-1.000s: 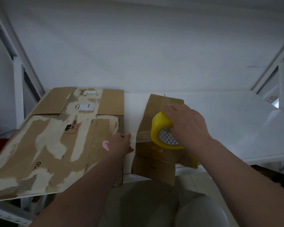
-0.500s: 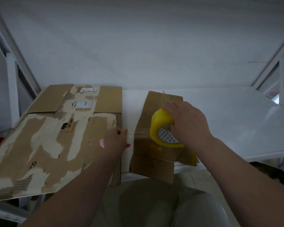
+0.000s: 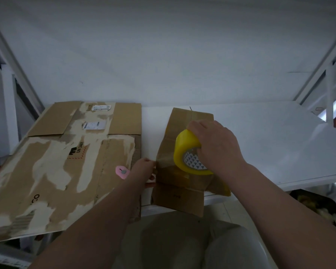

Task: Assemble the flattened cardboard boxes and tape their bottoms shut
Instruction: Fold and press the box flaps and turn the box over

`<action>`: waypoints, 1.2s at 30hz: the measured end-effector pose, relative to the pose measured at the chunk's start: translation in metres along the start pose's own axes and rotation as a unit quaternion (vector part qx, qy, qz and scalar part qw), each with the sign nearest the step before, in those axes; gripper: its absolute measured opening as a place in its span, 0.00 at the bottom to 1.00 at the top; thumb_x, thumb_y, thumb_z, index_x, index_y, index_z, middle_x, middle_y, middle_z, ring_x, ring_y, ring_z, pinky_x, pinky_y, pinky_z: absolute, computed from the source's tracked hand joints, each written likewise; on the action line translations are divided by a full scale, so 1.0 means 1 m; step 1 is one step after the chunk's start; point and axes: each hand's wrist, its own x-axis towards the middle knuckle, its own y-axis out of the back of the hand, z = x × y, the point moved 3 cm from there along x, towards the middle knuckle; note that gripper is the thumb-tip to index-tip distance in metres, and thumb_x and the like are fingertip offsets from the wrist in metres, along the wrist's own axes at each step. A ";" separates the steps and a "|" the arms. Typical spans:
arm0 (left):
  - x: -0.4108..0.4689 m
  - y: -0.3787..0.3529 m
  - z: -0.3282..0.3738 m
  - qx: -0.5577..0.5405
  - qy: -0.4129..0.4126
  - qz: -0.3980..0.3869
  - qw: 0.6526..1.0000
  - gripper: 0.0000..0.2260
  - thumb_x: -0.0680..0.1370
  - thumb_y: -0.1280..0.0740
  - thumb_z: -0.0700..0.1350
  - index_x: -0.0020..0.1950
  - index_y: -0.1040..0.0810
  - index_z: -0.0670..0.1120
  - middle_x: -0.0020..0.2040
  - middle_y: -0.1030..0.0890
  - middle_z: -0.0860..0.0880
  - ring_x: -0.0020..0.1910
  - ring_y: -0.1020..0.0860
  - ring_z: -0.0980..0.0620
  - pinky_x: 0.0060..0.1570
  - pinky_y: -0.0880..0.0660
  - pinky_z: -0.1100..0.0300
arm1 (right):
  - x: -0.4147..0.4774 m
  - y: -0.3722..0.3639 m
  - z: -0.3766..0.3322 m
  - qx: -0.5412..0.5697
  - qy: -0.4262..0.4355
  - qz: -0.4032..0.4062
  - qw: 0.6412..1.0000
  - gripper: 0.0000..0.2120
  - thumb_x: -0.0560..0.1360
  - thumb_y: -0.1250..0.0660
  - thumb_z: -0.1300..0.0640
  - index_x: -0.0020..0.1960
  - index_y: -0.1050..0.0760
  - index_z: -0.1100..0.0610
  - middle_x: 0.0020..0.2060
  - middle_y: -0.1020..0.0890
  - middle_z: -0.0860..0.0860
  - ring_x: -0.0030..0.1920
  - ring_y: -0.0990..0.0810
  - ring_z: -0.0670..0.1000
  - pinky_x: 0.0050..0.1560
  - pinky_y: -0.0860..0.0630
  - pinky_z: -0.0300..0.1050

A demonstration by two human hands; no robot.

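Right hand (image 3: 219,146) grips the yellow tape roll (image 3: 186,152); left hand (image 3: 144,169) pinches the small brown cardboard box (image 3: 178,183), light and bendy, at its left edge.

Looks like a packing or stockroom station: bare white worktable (image 3: 260,136) against a plain white wall (image 3: 163,55), white metal rack uprights (image 3: 327,90) at 2 and 10 o'clock, worn flattened cartons (image 3: 66,162) at 9 o'clock, yellow tape roll (image 3: 184,150) centre.

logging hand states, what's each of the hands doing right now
Left hand: pinching the tape end at the small box edge.
Right hand: closed on the yellow tape roll.
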 end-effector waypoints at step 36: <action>-0.030 -0.017 0.042 0.526 -0.415 -0.019 0.742 0.22 0.72 0.27 0.51 0.64 0.26 0.48 0.54 0.19 0.47 0.53 0.21 0.47 0.48 0.28 0.60 | -0.021 -0.033 0.043 0.324 -0.146 0.128 0.926 0.32 0.70 0.32 0.68 0.70 0.34 0.49 0.58 0.23 0.53 0.50 0.26 0.51 0.47 0.31 0.39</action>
